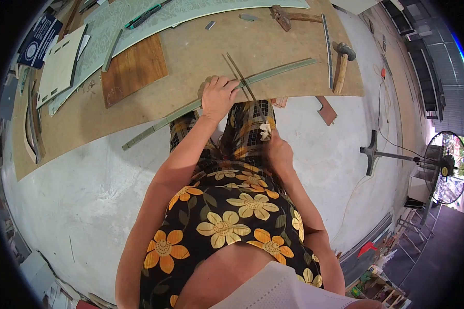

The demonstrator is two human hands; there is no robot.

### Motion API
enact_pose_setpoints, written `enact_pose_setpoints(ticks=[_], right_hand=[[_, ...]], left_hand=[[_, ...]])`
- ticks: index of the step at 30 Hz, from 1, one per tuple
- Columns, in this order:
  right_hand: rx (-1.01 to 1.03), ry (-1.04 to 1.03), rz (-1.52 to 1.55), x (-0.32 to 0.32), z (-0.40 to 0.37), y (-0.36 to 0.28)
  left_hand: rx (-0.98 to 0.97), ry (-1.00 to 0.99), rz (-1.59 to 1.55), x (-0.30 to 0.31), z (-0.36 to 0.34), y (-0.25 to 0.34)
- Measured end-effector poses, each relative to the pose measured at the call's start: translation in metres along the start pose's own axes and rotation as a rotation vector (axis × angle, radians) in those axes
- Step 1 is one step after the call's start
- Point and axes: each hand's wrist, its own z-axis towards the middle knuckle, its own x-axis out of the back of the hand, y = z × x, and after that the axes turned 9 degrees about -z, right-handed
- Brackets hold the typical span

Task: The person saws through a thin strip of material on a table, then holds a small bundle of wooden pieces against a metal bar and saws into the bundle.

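A long, narrow green strip (281,69) lies slantwise over the front edge of the brown work table (191,46), its lower left part sticking out past the edge. My left hand (219,98) presses on the strip at the table edge, its fingers closed around it. In my right hand (280,154), closed near my lap, is the handle end of a thin dark file (246,80) with whitish wrapping (265,132) near the grip. The file points up and to the left and crosses the strip just right of my left hand.
A hammer (299,17), a mallet (341,67) and a metal strip (327,49) lie at the table's right. At the left are a brown wooden board (134,69) and a pale green sheet (100,44). A fan (443,167) stands at the right.
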Motion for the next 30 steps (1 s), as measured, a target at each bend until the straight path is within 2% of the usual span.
enact_pose_setpoints(ticks=[1, 4, 13, 30], right_hand=[[-0.011, -0.009, 0.015, 0.006, -0.003, 0.000], [0.040, 0.135, 0.087, 0.016, -0.001, -0.005], [0.060, 0.106, 0.065, -0.004, 0.027, -0.017], [0.043, 0.071, 0.018, -0.004, 0.026, -0.019]], left_hand=[[-0.005, 0.003, 0.003, 0.000, 0.000, 0.000], [-0.019, -0.003, 0.032, 0.001, 0.002, 0.003], [-0.002, -0.028, 0.030, 0.003, 0.002, 0.004], [-0.003, -0.005, 0.006, 0.003, 0.004, 0.003]])
